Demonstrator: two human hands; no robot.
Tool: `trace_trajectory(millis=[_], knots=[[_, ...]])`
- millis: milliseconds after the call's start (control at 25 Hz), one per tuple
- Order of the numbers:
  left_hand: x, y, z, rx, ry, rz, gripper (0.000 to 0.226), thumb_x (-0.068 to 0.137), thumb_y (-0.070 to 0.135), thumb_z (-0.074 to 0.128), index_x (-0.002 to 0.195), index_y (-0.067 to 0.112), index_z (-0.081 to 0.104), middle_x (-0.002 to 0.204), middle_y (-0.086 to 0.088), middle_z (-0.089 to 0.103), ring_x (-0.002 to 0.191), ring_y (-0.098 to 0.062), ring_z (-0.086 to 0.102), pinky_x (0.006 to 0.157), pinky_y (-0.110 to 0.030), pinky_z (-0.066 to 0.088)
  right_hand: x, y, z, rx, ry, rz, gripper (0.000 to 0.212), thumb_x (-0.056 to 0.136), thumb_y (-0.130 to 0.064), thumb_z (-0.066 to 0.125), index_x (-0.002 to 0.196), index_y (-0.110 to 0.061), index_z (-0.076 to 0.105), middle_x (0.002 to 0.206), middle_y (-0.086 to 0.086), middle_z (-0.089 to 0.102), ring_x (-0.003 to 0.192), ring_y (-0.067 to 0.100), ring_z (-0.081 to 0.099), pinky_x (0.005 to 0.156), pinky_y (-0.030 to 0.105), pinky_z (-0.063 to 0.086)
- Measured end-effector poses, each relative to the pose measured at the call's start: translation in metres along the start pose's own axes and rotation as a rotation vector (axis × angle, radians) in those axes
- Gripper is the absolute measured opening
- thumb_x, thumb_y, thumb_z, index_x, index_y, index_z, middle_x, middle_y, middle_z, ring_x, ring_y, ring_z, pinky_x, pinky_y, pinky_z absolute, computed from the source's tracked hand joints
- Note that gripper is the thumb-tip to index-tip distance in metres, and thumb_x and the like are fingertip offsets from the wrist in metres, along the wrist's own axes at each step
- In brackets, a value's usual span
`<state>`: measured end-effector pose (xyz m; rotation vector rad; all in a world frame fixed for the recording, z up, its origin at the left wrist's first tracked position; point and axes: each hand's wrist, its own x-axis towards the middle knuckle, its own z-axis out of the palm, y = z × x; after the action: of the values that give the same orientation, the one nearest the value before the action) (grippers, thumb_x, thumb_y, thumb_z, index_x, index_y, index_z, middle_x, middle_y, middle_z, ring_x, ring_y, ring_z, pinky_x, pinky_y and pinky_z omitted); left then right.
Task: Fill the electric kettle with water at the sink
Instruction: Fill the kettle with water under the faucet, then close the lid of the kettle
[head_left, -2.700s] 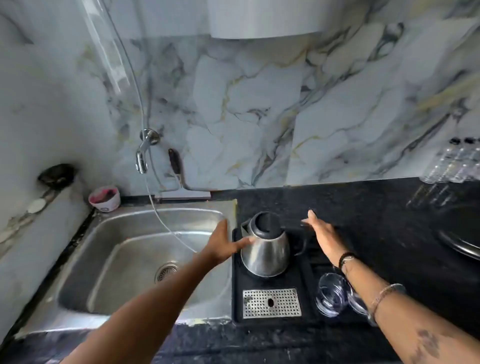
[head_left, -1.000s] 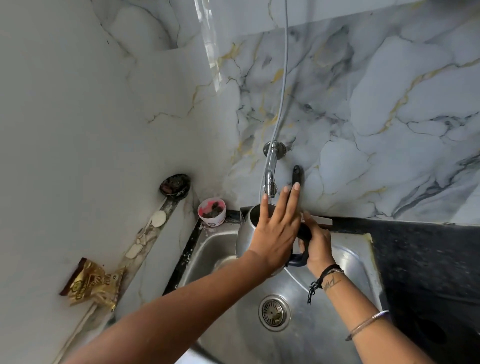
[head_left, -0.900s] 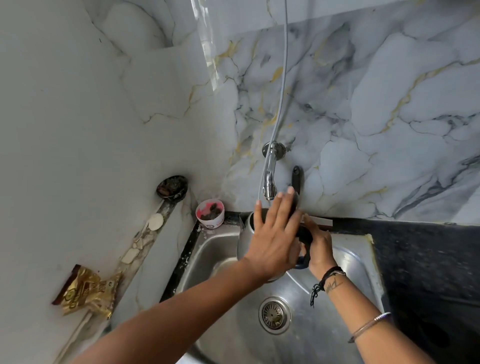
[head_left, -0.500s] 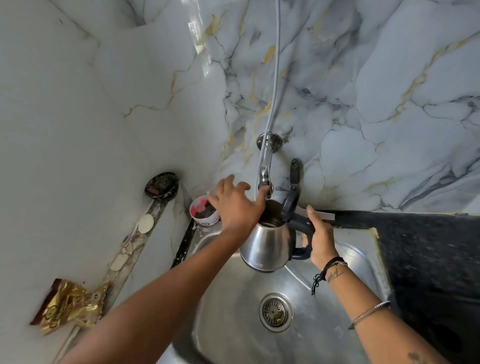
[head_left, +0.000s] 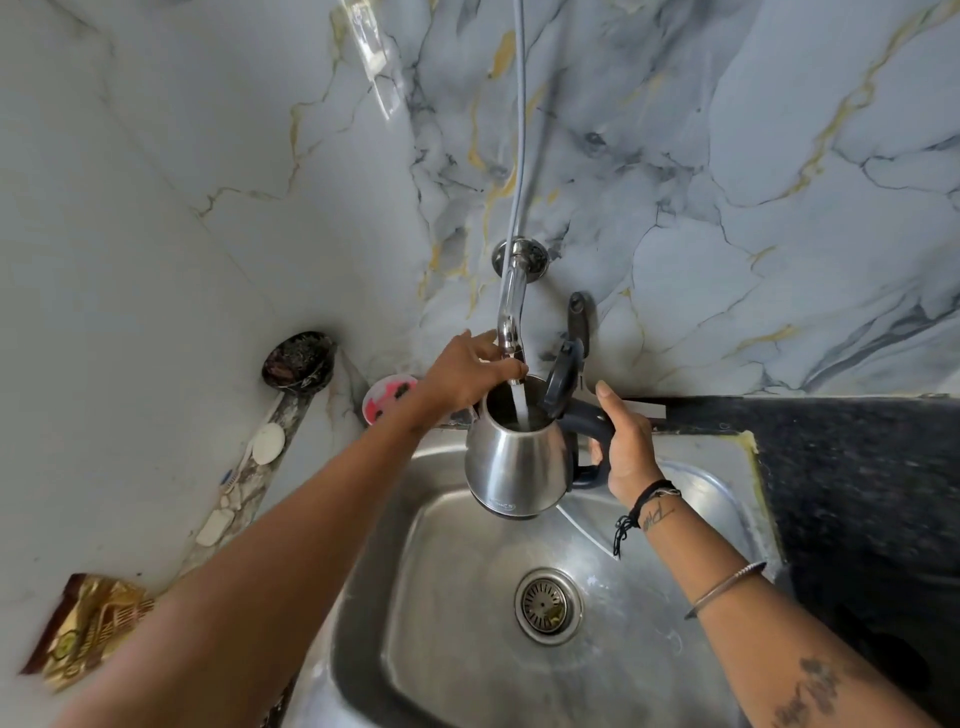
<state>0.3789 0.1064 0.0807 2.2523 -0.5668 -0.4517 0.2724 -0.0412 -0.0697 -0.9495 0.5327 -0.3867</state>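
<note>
A steel electric kettle (head_left: 511, 465) hangs over the steel sink (head_left: 467, 649), its black lid (head_left: 563, 379) flipped up. My right hand (head_left: 626, 449) grips the kettle's black handle. A chrome wall tap (head_left: 511, 306) sticks out of the marble wall, and a white stream of water (head_left: 519, 405) runs from its spout into the kettle's open mouth. My left hand (head_left: 470, 376) is closed around the lower end of the tap, just above the kettle's rim.
A pink-and-white cup (head_left: 387, 397) stands at the sink's back left corner. A ledge on the left holds a dark round dish (head_left: 297, 359), soap pieces (head_left: 267, 443) and a gold wrapper (head_left: 88, 629). Black counter (head_left: 857, 493) lies to the right. A drain (head_left: 548, 605) sits mid-basin.
The kettle came off its tray on the counter and over to the sink. Its lid opened, my left hand moved from the lid to the tap, and water now runs into it.
</note>
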Motion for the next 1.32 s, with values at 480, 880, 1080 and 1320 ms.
trace_trajectory(millis=[480, 880, 1080, 1320], knots=[[-0.003, -0.005, -0.019, -0.107, -0.238, 0.035, 0.017, 0.087, 0.030, 0.073, 0.098, 0.017, 0.071, 0.126, 0.001, 0.065, 0.120, -0.014, 0.055, 0.101, -0.028, 0.030, -0.004, -0.003, -0.010, -0.016, -0.051, -0.029, 0.027, 0.078, -0.045, 0.075, 0.074, -0.019, 0.079, 0.062, -0.003, 0.074, 0.055, 0.011, 0.069, 0.047, 0.019, 0.049], [0.007, -0.012, -0.002, 0.254, 0.101, 0.011, 0.049, 0.064, 0.062, 0.078, 0.092, 0.022, 0.078, 0.146, -0.004, 0.051, 0.144, -0.027, 0.029, 0.116, -0.061, 0.013, -0.008, -0.008, -0.014, -0.035, -0.036, -0.025, 0.030, 0.075, -0.047, 0.078, 0.072, -0.017, 0.079, 0.067, 0.000, 0.076, 0.060, 0.015, 0.072, 0.053, 0.022, 0.053], [-0.001, 0.002, 0.026, 0.566, 0.385, -0.003, 0.048, 0.082, 0.056, 0.064, 0.066, 0.011, 0.067, 0.109, -0.007, 0.060, 0.128, -0.032, 0.040, 0.113, -0.063, 0.008, -0.014, -0.019, -0.014, -0.043, -0.035, -0.039, 0.034, 0.081, -0.045, 0.072, 0.055, -0.023, 0.073, 0.051, -0.007, 0.066, 0.044, 0.007, 0.061, 0.041, 0.017, 0.044], [-0.026, 0.006, 0.024, 0.417, 0.306, -0.115, 0.052, 0.095, 0.058, 0.044, 0.116, 0.017, 0.069, 0.126, -0.008, 0.060, 0.125, -0.031, 0.049, 0.113, -0.062, 0.019, -0.038, -0.038, -0.036, -0.060, -0.017, -0.083, 0.033, 0.076, -0.047, 0.074, 0.055, -0.022, 0.071, 0.049, -0.008, 0.064, 0.045, 0.007, 0.061, 0.042, 0.017, 0.045]])
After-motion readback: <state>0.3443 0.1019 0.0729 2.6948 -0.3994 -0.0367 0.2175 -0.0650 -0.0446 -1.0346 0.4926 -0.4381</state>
